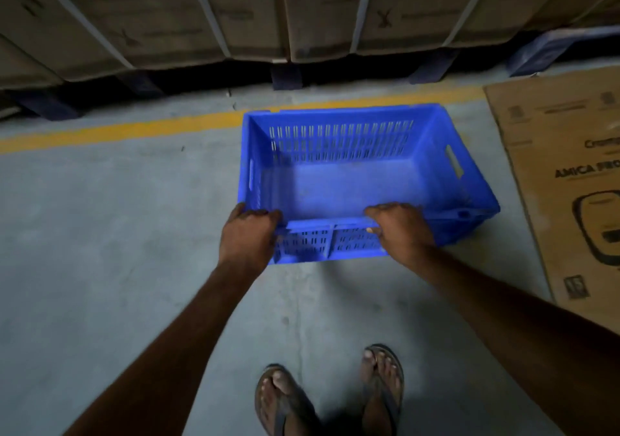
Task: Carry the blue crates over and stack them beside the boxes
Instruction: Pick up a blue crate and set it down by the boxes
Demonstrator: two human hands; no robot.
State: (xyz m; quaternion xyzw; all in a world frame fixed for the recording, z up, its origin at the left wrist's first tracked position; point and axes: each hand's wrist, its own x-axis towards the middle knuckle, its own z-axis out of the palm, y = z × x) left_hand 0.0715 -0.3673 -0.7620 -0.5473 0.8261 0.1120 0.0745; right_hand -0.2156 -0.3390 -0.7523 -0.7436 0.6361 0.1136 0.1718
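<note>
Crate (342, 140): blue plastic with slotted walls and an open top. One long side faces the person, and there is a handle slot in each short end.
Crate position: low over the grey floor (100, 234), in front of the person. Its far rim reaches the yellow line (134, 130). Cannot tell whether the base rests on the floor or is held just above it.
Left hand (246, 237): on the near rim at the left corner, fingers (265, 213) curled over the edge and grasping it.
Right hand (402, 231): on the same near rim, toward the right end, fingers wrapped round the edge and grasping it.
Boxes (235, 9): a row of brown cartons with white straps, standing on dark pallets (287, 76) beyond the yellow line, apart from the crate.
Cardboard (570, 184): a flat printed sheet on the floor right of the crate, near it but not touching.
Feet (332, 395): in sandals at the bottom edge, behind the crate.
</note>
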